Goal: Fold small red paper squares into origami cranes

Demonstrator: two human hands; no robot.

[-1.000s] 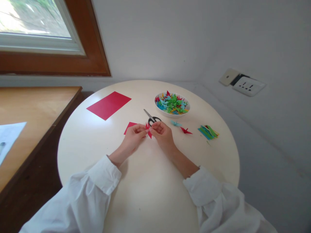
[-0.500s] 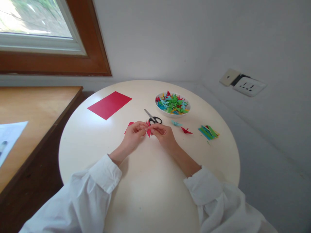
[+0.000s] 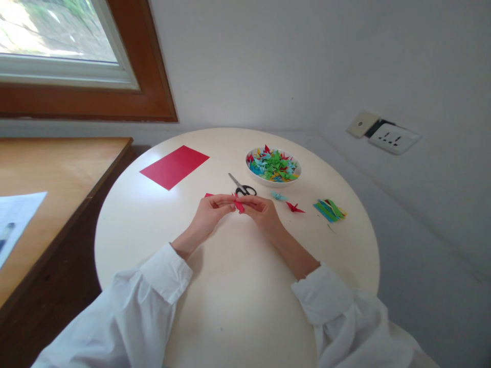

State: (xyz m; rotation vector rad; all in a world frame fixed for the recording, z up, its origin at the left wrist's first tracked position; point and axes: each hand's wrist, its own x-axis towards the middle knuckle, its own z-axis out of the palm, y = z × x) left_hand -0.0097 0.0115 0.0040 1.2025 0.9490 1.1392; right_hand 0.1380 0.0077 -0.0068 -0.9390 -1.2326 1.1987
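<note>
Our left hand point(image 3: 213, 210) and right hand point(image 3: 265, 212) meet just on the near side of the scissors point(image 3: 241, 187), each pinching the folded red paper point(image 3: 239, 205) between thumb and fingers. We have it between our fingertips, nearer to us than the scissors' handles, and seem to hold it above the round desk point(image 3: 238, 296). Its visible long axis slants, the far end toward the scissors, the near end toward us and a little rightward; our fingers cover part, so we cannot tell its full shape. Neither hand is nearer: our left grips from the left, our right from the right, fingers lying across its top. Left of the scissors, a red paper piece point(image 3: 208, 194) peeks out behind our left hand. Right of the scissors we see a light blue crane point(image 3: 279, 196) and a red crane point(image 3: 294, 208); beyond them and to the right stands the bowl point(image 3: 264, 182).
</note>
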